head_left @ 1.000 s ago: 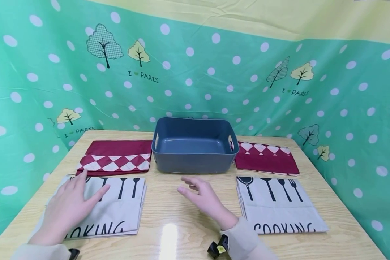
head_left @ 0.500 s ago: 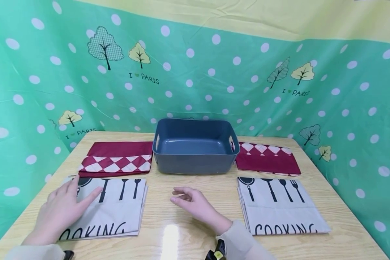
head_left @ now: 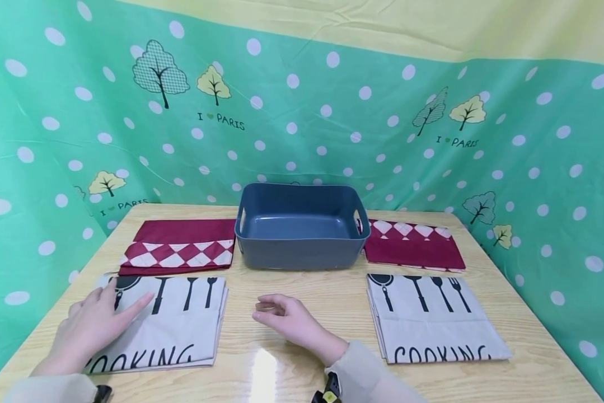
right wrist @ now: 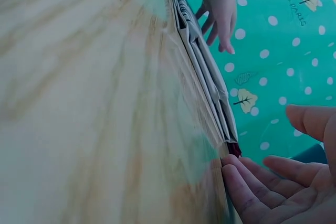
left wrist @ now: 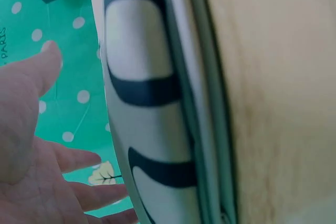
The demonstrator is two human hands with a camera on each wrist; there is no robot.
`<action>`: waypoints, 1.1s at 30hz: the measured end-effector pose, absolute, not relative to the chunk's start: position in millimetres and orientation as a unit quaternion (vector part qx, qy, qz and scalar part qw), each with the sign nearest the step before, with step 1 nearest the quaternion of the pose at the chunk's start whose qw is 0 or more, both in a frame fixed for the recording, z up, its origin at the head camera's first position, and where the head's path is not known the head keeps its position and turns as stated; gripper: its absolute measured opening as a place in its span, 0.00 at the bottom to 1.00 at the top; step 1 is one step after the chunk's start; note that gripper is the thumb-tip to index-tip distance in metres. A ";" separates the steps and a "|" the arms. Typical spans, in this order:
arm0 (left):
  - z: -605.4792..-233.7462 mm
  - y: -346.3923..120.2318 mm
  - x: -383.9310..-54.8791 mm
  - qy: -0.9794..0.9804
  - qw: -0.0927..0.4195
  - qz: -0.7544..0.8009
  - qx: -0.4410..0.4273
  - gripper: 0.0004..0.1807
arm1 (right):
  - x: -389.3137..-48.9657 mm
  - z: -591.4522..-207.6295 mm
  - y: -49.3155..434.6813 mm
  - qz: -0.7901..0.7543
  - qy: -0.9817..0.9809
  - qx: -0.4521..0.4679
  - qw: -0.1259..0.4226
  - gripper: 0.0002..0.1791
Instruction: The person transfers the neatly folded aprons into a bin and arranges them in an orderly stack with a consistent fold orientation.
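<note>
My left hand (head_left: 91, 327) is at the left part of a folded white cloth (head_left: 181, 322) printed with black kitchen utensils and "COOKING". Its fingers are spread and hold nothing; whether they touch the cloth I cannot tell. In the left wrist view the cloth's layered edge (left wrist: 197, 77) lies beside the spread fingers. My right hand (head_left: 294, 323) is over the wooden table (head_left: 246, 302), right of that cloth, fingers loosely bent and holding nothing. In the right wrist view its fingertips are low by the table surface. A matching folded white cloth (head_left: 432, 330) lies further right.
A dark blue plastic basket (head_left: 302, 253) with side handle holes stands at the table's back middle. Folded maroon cloths with white diamonds lie on both sides, the left maroon cloth (head_left: 191, 229) and the right maroon cloth (head_left: 415, 252). A green dotted curtain (head_left: 291, 140) hangs behind.
My right hand has drifted left and a little toward me, its fingers bending more. My left hand has shifted slightly left and lower. The cloths and basket stay in place.
</note>
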State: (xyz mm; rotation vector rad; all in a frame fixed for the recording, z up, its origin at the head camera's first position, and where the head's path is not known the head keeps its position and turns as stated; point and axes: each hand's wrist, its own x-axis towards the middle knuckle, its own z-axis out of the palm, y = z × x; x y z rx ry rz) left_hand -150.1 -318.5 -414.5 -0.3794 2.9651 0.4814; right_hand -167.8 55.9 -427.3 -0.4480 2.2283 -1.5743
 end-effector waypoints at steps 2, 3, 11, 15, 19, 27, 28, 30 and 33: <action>-415.0 -320.5 -151.1 0.977 0.069 0.161 -0.125 0.67 | -167.7 -427.3 53.8 -0.561 0.791 -0.155 0.189 0.26; -415.2 -321.3 -151.3 0.976 0.073 0.161 -0.125 0.67 | -167.8 -427.5 52.8 -0.564 0.789 -0.154 0.189 0.26; -417.1 -332.0 -155.6 0.976 0.078 0.162 -0.125 0.66 | -169.9 -427.1 44.4 -0.601 0.761 -0.138 0.204 0.27; -419.3 -339.7 -159.8 0.980 0.065 0.156 -0.102 0.63 | -172.9 -426.4 40.4 -0.607 0.754 -0.126 0.218 0.29; -420.5 -346.7 -164.5 0.981 0.072 0.150 -0.100 0.64 | -177.1 -426.9 36.3 -0.620 0.742 -0.112 0.229 0.30; -414.9 -353.3 -170.9 0.977 0.083 0.159 -0.119 0.64 | -182.4 -426.7 28.0 -0.637 0.730 -0.088 0.233 0.29; -414.1 -353.5 -171.0 0.977 0.083 0.159 -0.119 0.63 | -182.7 -426.8 26.8 -0.639 0.728 -0.087 0.233 0.28; -412.7 -353.3 -171.3 0.976 0.082 0.161 -0.120 0.62 | -183.7 -427.7 24.4 -0.643 0.725 -0.086 0.232 0.28; -410.9 -353.2 -171.5 0.978 0.084 0.153 -0.113 0.61 | -184.9 -428.8 20.9 -0.646 0.723 -0.084 0.231 0.27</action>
